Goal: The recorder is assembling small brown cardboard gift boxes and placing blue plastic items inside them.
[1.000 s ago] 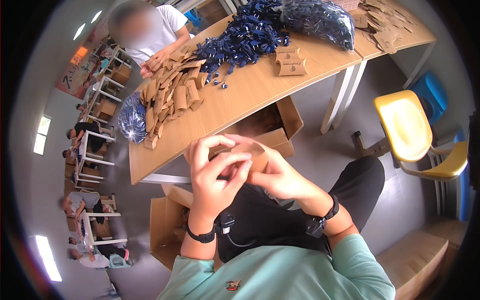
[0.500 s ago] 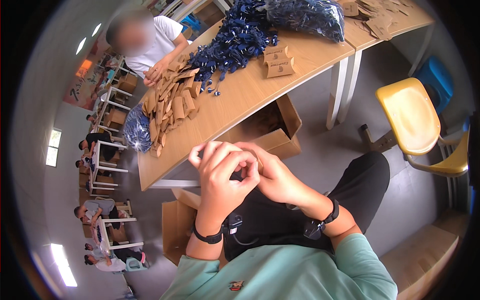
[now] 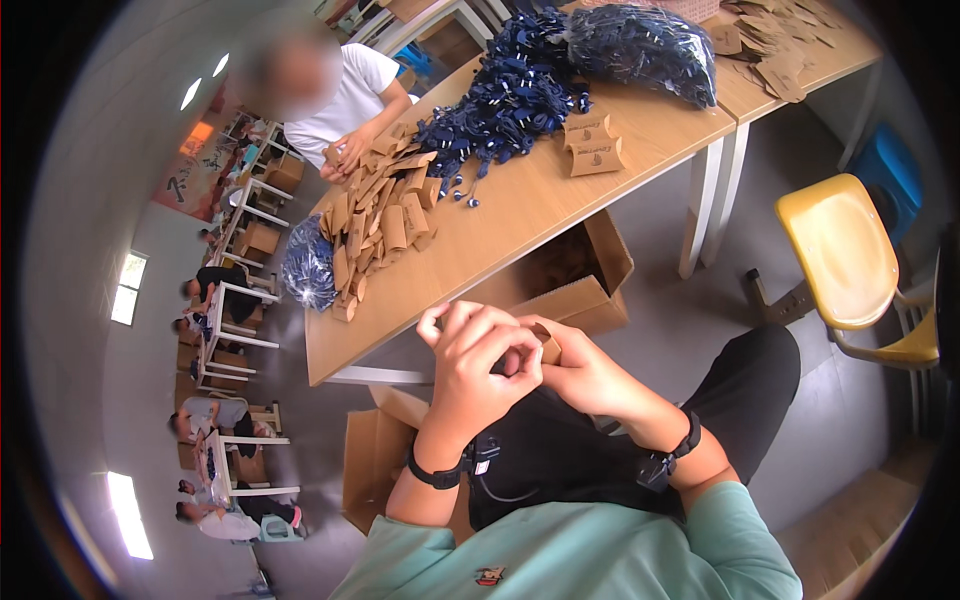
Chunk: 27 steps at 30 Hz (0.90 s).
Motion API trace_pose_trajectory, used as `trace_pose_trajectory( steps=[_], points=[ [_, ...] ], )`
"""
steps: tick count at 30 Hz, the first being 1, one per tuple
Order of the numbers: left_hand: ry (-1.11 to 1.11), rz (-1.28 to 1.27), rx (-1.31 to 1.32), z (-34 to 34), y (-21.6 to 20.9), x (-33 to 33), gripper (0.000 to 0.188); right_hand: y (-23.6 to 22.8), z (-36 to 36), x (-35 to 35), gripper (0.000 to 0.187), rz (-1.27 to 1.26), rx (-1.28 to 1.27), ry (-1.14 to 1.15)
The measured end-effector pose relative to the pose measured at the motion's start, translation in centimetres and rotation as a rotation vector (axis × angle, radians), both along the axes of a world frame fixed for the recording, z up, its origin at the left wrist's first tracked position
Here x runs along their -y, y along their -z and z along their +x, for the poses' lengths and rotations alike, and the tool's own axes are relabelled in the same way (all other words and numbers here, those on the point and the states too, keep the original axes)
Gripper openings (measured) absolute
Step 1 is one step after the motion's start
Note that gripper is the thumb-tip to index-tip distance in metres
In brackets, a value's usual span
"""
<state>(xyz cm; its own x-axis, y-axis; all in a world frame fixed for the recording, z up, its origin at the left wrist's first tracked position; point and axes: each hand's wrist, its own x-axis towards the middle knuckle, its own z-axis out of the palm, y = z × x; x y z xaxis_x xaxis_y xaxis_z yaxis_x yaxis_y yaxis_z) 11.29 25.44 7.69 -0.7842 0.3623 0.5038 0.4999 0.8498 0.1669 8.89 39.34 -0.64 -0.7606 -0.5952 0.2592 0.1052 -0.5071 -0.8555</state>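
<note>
Above my lap, my left hand [image 3: 478,368] and my right hand [image 3: 592,372] meet in front of the table. Between them shows a small brown cardboard pillow box [image 3: 546,343], gripped by the fingers and thumb of my right hand. The left hand's fingers are curled in against the box; whatever they pinch is hidden behind the knuckles. On the table beyond lies a heap of brown pillow boxes [image 3: 385,215], next to a pile of dark blue corded items [image 3: 510,95]. Two more pillow boxes [image 3: 597,157] rest near the table's front edge.
Across the wooden table [image 3: 500,240] a person in white [image 3: 365,90] handles boxes. Open cartons stand under the table [image 3: 600,300] and by my left arm [image 3: 375,450]. Clear bags of blue items [image 3: 645,50] lie on the table. A yellow chair [image 3: 840,250] stands at right.
The whole scene has shifted right and slightly down in the view. My hands stay together, and more of the pillow box now shows between them.
</note>
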Motion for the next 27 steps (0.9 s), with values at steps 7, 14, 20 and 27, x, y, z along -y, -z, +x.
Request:
trace_pose_trajectory(
  steps=[7, 14, 20, 27],
  points=[
    [-0.033, -0.112, 0.009, 1.9, -0.4, 1.8, 0.017, 1.0, 0.6, 1.0, 0.047, -0.015, 0.131, -0.212],
    [0.006, -0.27, 0.065, 3.2, -0.9, 4.4, 0.017, 1.4, 0.9, 1.9, 0.039, -0.019, 0.178, -0.39],
    [0.087, -0.308, 0.207, 3.2, -2.0, 6.1, 0.017, 1.4, 0.7, 2.4, 0.038, -0.054, 0.188, -0.517],
    [-0.086, -0.304, 0.11, 4.5, 0.1, 4.4, 0.05, 2.2, 0.8, 3.2, 0.039, -0.109, 0.301, -0.437]
  ],
)
